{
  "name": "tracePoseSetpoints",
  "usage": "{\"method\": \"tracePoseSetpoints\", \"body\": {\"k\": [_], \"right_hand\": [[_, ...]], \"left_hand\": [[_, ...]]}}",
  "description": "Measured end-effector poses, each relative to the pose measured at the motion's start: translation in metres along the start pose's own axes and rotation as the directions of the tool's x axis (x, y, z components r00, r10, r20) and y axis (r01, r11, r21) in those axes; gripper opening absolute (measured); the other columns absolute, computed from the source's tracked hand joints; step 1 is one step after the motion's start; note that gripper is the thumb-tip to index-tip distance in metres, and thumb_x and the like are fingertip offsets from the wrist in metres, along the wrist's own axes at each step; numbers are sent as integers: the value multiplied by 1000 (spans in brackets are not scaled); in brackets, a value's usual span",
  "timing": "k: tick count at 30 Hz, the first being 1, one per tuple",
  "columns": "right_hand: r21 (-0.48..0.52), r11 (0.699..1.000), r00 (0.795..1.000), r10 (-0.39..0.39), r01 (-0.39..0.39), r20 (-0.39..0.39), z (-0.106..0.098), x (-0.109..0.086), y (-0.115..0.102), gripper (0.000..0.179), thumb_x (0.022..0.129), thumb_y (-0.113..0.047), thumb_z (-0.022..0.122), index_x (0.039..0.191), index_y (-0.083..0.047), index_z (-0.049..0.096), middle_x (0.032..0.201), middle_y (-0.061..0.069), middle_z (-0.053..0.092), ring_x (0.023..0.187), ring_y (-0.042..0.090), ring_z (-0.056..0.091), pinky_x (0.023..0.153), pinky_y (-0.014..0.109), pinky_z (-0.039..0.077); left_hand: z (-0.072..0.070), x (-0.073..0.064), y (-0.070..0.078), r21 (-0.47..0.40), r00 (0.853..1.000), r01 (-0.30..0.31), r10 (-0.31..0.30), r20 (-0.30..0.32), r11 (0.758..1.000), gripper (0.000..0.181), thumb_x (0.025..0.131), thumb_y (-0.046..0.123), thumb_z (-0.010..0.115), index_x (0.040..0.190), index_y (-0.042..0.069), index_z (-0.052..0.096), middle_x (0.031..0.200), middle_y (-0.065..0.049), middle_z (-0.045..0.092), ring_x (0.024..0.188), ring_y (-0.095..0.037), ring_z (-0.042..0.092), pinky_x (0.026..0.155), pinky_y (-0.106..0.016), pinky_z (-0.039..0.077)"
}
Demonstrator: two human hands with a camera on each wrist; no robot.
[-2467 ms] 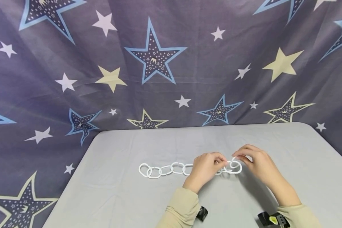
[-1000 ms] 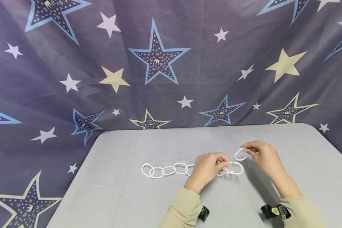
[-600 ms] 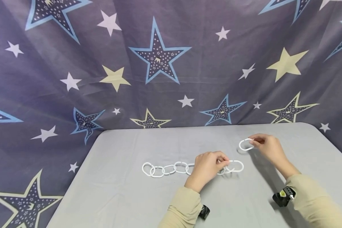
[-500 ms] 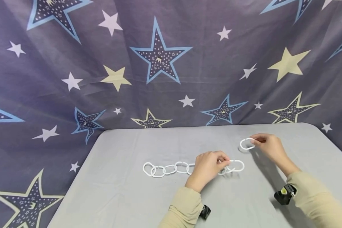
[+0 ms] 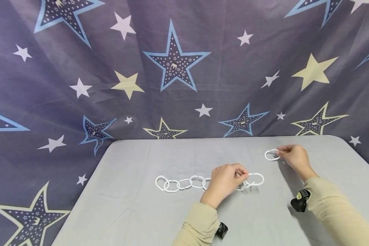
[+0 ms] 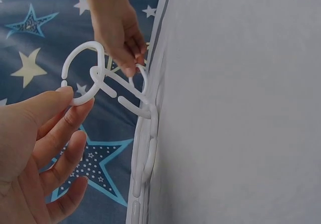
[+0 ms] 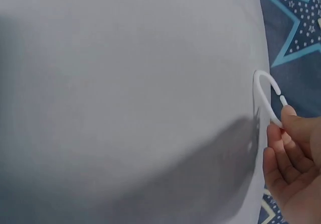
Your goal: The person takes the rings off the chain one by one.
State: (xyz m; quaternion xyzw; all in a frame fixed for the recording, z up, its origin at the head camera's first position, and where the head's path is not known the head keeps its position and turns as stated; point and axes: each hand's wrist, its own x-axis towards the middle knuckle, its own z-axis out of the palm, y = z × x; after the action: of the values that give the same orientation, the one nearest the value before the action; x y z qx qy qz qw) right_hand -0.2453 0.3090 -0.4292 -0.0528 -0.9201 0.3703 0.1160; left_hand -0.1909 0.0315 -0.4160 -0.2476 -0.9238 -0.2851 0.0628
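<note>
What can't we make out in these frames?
Head view: part of the white chain, hidden behind the left grip.
Left wrist view: the chain's remainder, cut off by the bottom edge.
Right wrist view: part of the right grip, cut off by the right edge.

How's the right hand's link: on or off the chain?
Off: in the head view, the link in the right hand is apart from the chain, bare tabletop between.

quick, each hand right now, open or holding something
Left hand: pinching the end link of the white chain.
Right hand: pinching a loose white link.
</note>
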Motion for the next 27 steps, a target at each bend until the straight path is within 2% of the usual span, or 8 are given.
{"method": "tracePoseSetpoints", "body": {"k": [4,13,19,24,27], "right_hand": [[-20,998,999,54,-54,1,0,-1,7,27,91,-14,70,102,10,72,70,8,72,56,6,61,50,24,40],[-52,997,998,59,-59,12,-1,-3,11,28,92,-19,70,102,7,73,72,8,73,59,7,62,53,25,38],[-18,999,999,41,-41,-1,-6,-6,9,32,92,-19,71,105,10,71,79,13,74,59,6,63,52,22,43],[-1,1000,1000,9,-10,-8,-9,-11,6,35,93,-24,70,109,8,71,88,16,74,62,5,62,57,20,43],[47,999,1000,-26,25,10,-12,-16,1,36,95,-24,69,113,8,69,93,19,73,66,4,65,59,18,45]], "left_hand": [[0,-1,0,0,1000,-3,3,-3,1000,9,91,42,70,95,35,74,82,28,65,68,12,47,67,-15,37],[0,0,-1,7,999,-11,12,-34,1000,9,91,42,70,93,34,75,81,28,66,67,11,49,66,-15,37],[0,0,-1,11,999,-16,16,-36,1000,9,91,42,70,93,34,74,81,28,65,67,11,49,67,-15,38],[1,0,-1,19,999,-14,14,-35,1000,9,91,42,70,94,35,74,81,29,65,67,11,48,67,-15,38],[1,0,-1,20,999,-11,11,-32,1000,9,91,42,70,94,35,74,81,28,66,67,11,49,68,-15,38]]}}
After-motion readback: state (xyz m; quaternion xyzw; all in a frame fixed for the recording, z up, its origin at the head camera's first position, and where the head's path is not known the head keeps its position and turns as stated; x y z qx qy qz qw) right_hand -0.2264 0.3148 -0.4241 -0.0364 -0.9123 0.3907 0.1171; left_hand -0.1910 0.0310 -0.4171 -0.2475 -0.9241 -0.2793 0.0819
